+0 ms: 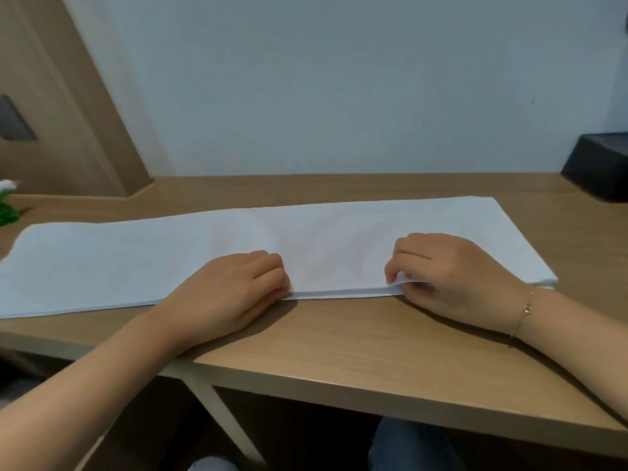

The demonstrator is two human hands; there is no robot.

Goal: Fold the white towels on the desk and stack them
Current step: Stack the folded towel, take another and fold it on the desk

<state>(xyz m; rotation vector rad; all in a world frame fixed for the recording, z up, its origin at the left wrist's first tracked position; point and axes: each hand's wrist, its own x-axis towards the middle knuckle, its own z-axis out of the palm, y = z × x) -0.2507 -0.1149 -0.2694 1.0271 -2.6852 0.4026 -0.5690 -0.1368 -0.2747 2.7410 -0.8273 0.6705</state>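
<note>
A white towel (153, 260) lies flat along the wooden surface (356, 341), folded into a long strip that runs from the far left edge of the view to the right side. Its near edge shows more than one layer, most plainly at the right end.

The left hand (234, 287) rests at the near edge of the towel, near the middle of the strip. Its fingers are curled onto the cloth at the edge; whether they pinch the cloth or only press on it cannot be told from this view.

The right hand (438, 266) sits at the same near edge, further right and well apart from the left hand. Its fingers are curled, and the thumb and fingertips pinch the top layer of the towel, lifting it slightly off the layers below. A thin bracelet (525, 309) circles the right wrist.

A dark box (598, 164) stands on the far right of the surface. Green leaves with a white flower (6, 202) show at the far left edge. A pale wall (339, 79) rises behind the surface, with a wooden door (51, 113) at the left.
</note>
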